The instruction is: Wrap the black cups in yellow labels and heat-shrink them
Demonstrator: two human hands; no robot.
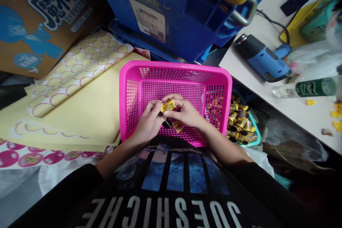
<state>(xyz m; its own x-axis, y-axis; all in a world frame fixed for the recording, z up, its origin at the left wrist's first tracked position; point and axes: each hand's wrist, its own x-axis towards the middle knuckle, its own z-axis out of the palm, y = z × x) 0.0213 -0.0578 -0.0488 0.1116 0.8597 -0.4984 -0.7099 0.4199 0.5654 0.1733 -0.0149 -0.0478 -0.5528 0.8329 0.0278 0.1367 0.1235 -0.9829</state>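
Over a pink plastic basket (175, 67), my two hands meet around a small yellow printed wrapper (167, 105). My left hand (150, 123) is closed, its thumb and fingertips pinching the wrapper's left side. From the other side, my right hand (187, 112) grips it between thumb and bent fingers. Something dark shows just under the wrapper by my left fingertips; how it is held is hidden. Below the hands in the basket lie a black glossy small piece (167, 123) and another yellow printed piece (177, 126).
A teal basket (258, 128) at right holds several yellow-wrapped pieces with black ends. A blue heat gun (263, 58) and a bottle (311, 87) lie on the white table (290, 112). Sticker sheets (80, 67) are at left; a blue crate (171, 14) and cardboard box (53, 17) stand behind.
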